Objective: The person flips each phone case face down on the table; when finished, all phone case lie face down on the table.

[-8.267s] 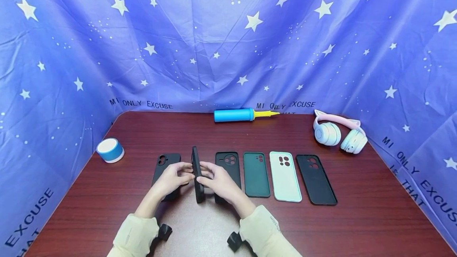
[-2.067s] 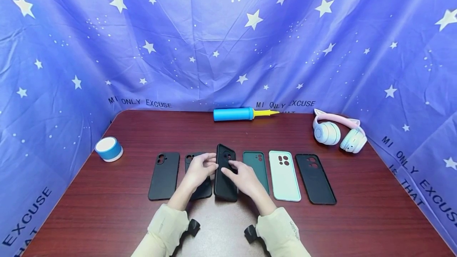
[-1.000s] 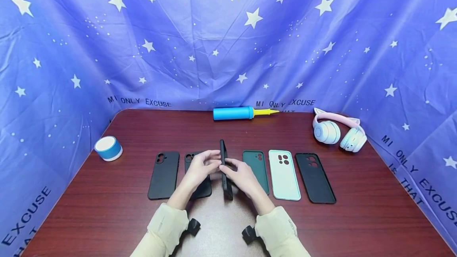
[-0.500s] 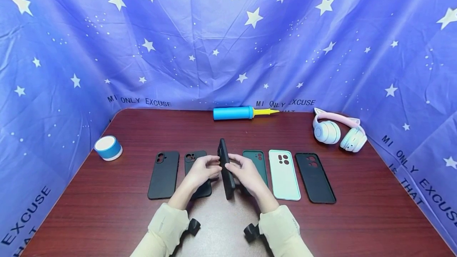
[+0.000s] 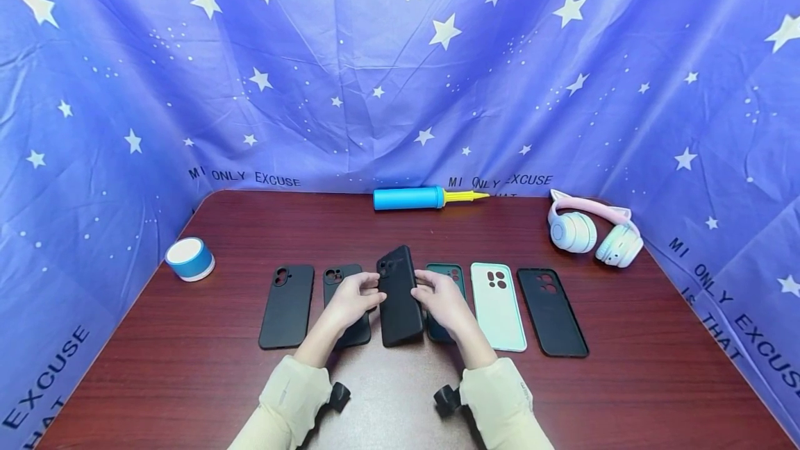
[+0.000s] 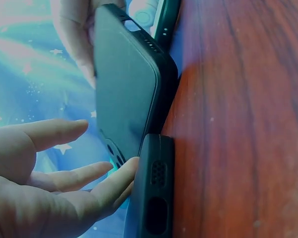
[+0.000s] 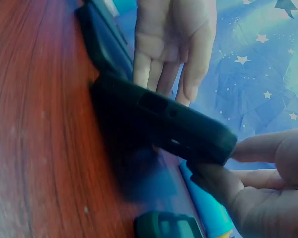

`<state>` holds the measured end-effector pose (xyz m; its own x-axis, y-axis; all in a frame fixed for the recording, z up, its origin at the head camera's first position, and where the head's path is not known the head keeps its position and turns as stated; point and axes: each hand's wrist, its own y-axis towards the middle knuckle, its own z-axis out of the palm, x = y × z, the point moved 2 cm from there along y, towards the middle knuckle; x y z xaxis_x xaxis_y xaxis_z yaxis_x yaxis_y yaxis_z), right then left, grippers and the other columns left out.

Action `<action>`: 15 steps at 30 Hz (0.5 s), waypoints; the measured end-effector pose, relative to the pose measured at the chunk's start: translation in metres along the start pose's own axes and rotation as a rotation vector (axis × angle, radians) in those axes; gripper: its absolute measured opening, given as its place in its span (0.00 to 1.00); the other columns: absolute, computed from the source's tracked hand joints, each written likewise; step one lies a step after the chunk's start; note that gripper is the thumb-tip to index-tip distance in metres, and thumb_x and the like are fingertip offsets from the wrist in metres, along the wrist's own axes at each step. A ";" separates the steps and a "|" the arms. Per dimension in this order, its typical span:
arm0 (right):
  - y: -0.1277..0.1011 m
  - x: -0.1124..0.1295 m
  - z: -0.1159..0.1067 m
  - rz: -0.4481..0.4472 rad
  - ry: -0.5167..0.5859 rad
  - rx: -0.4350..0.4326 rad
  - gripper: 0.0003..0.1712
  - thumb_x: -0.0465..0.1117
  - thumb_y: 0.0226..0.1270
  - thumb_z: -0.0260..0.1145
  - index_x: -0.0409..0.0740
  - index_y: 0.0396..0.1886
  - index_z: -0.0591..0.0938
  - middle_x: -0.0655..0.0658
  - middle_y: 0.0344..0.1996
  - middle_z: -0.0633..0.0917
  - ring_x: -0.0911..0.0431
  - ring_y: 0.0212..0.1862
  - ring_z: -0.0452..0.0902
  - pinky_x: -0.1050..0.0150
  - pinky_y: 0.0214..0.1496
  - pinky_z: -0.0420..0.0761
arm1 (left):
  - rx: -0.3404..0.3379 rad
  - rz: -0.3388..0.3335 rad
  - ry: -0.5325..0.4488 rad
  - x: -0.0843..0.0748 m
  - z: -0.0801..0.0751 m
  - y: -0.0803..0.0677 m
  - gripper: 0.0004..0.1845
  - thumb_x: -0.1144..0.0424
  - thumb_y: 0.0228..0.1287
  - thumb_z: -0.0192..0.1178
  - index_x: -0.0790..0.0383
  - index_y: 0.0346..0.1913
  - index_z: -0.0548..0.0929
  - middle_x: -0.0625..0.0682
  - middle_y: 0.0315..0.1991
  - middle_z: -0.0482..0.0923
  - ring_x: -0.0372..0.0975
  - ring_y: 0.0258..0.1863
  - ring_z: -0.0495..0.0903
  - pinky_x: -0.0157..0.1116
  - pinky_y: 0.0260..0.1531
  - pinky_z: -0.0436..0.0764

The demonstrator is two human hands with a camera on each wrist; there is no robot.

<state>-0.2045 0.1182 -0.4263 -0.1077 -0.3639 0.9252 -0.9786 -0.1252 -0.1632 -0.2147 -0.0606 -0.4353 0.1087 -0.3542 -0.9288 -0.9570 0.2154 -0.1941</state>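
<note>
Just left of the green case [image 5: 439,331], a black case [image 5: 398,301] stands tilted, one side edge pinched by the right hand [image 5: 444,299]; the left hand [image 5: 351,302] lies loose and spread at its other edge, whether touching I can't tell. Farther left of the green case, the leftmost case [image 5: 286,312] and its neighbour [image 5: 355,333] lie back up, seemingly done. The green case itself, plus the white case [image 5: 500,317] and rightmost case [image 5: 554,319] to its right, lie hollow up, apparently left to do.

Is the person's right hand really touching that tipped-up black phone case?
Touching: the right wrist view shows the right hand pinching the tipped-up black phone case by one edge.
</note>
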 end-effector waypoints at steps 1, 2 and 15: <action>0.000 -0.001 -0.001 0.001 -0.041 -0.009 0.26 0.32 0.71 0.56 0.31 0.67 0.69 0.32 0.59 0.79 0.44 0.59 0.79 0.55 0.54 0.83 | -0.002 -0.003 0.014 0.000 0.000 0.000 0.26 0.71 0.65 0.59 0.73 0.65 0.70 0.69 0.62 0.72 0.56 0.60 0.76 0.46 0.54 0.81; 0.000 -0.001 -0.001 0.005 -0.079 -0.015 0.26 0.32 0.71 0.57 0.32 0.67 0.69 0.33 0.59 0.79 0.44 0.59 0.79 0.55 0.54 0.83 | -0.004 -0.007 0.027 0.000 -0.001 0.000 0.26 0.70 0.65 0.59 0.72 0.66 0.70 0.68 0.63 0.72 0.55 0.61 0.76 0.47 0.55 0.81; 0.003 -0.006 0.001 -0.011 -0.360 -0.003 0.26 0.34 0.66 0.63 0.30 0.63 0.73 0.37 0.50 0.85 0.48 0.52 0.83 0.51 0.57 0.81 | -0.012 -0.007 0.223 -0.003 -0.003 -0.002 0.26 0.65 0.66 0.60 0.68 0.65 0.71 0.64 0.63 0.73 0.53 0.61 0.76 0.48 0.56 0.80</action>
<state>-0.2068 0.1188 -0.4328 -0.0288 -0.6643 0.7469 -0.9800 -0.1284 -0.1521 -0.2138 -0.0628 -0.4315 0.0549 -0.5483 -0.8345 -0.9597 0.2019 -0.1957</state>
